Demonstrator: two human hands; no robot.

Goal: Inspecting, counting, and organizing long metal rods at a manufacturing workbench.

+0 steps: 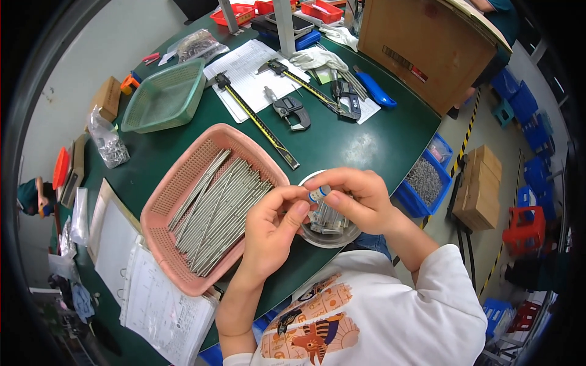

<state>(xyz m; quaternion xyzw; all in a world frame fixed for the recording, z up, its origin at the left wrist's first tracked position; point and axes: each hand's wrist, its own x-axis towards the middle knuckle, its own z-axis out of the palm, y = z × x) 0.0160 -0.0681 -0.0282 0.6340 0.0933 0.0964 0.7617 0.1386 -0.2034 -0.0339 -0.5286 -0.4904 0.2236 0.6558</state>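
A small cylinder (319, 194) with a blue and white band is pinched between the fingertips of both my hands. My left hand (268, 229) grips it from the left, thumb and forefinger closed. From the other side, my right hand (366, 198) closes its thumb and forefinger on it. Just below my hands is a round white tub (329, 244) with several shiny, clear-looking pieces (329, 221), partly hidden by my fingers. To the left, a pink perforated basket (160, 244) holds many thin metal rods (213, 213), close to my left hand.
Digital calipers (256, 122) and micrometers (292, 111) lie on papers at the back. A green basket (165, 100) stands far left, an open binder (165, 305) near left. A large cardboard box (421, 55) occupies the back right; a blue bin (424, 183) sits beyond the right edge.
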